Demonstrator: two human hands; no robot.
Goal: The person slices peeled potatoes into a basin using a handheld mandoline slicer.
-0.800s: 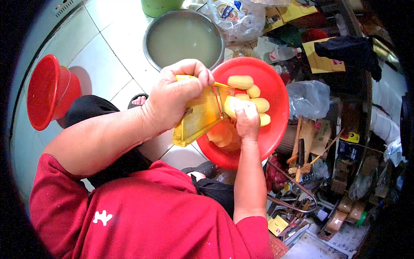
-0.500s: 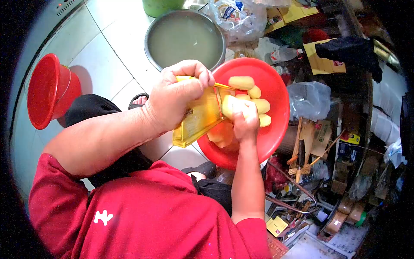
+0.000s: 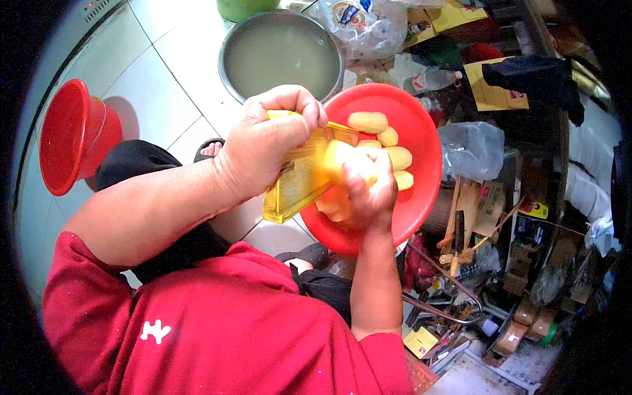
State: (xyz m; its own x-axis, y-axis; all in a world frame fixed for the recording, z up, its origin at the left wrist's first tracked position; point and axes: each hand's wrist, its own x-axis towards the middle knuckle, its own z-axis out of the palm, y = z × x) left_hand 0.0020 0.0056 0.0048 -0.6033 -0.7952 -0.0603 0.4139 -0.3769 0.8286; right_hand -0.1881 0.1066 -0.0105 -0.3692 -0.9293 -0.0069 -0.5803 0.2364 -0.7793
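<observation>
A yellow slicer board (image 3: 293, 187) slants over the left side of a red basin (image 3: 424, 145). My left hand (image 3: 270, 141) is wrapped round its upper end. Against its ribbed face my right hand (image 3: 368, 187) presses a peeled potato (image 3: 337, 160), both blurred by motion. Several peeled potatoes (image 3: 367, 122) lie in the basin to the right of the board. Other pale pieces (image 3: 332, 203) show in the basin under the board, partly hidden by it and my right hand.
A metal basin of cloudy water (image 3: 282, 56) stands beyond my hands, near a green bucket (image 3: 247, 8). A red bucket (image 3: 79, 138) is at the left. Plastic bags (image 3: 471, 151), a bottle (image 3: 431, 81), cardboard and tools crowd the right side.
My right hand has slid the potato leftward and slightly down along the board's face. My left hand keeps its hold, and the board stays almost in place.
</observation>
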